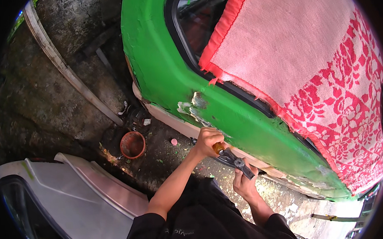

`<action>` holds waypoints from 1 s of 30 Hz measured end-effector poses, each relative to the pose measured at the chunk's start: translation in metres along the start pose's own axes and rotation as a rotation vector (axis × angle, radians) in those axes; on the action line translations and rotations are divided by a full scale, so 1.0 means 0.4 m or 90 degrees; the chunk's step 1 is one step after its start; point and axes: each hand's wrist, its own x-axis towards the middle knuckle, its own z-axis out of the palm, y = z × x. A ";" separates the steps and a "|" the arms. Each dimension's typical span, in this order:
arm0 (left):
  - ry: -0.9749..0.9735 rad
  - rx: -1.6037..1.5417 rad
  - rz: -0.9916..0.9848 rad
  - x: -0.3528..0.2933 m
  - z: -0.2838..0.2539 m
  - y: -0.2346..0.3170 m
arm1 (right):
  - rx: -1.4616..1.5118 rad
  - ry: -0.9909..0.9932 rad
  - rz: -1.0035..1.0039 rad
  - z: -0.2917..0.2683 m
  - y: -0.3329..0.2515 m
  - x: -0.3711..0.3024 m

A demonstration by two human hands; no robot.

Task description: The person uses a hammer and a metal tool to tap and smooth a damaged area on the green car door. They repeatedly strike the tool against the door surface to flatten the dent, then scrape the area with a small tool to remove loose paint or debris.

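The work looks only partly done. On the green car, the coat is off in a ragged patch low on the side, just up and to the left of the left hand, showing pale and grey beneath. Duller worn spots show farther right, near the lower edge, and a pale band runs below the green. Most of the side is green, so if that coat is to come off, much seems left.

The left hand's fingers are closed around the amber handle of a tool; its working end cannot be made out. The right hand has its fingers wrapped around a dark hammer, its head close to the handle; whether they touch, I cannot tell. Both tools are between the person and the lower side of the car.

A red-and-pink cloth covers part of the windows. Light and green specks litter the ground, where a reddish bowl sits.
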 end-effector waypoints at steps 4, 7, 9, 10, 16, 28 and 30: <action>0.012 0.000 -0.002 0.012 0.006 -0.005 | 0.111 0.091 -0.026 -0.001 0.050 -0.041; 0.018 -0.002 -0.011 0.018 0.011 -0.006 | 0.020 0.039 0.032 0.022 -0.004 0.011; 0.032 0.002 -0.015 0.024 0.002 -0.006 | 0.068 0.049 0.031 0.011 -0.003 0.005; 0.041 0.004 -0.015 0.025 -0.001 -0.004 | 0.117 0.080 0.016 0.013 0.030 -0.034; 0.047 0.020 -0.068 0.029 -0.005 -0.013 | 0.002 0.063 0.007 0.027 0.012 0.027; 0.032 0.049 -0.103 0.040 0.040 -0.027 | 0.406 0.203 0.091 0.027 0.070 -0.010; 0.038 0.054 -0.107 0.054 0.035 -0.026 | 0.168 0.136 0.081 0.035 0.081 0.024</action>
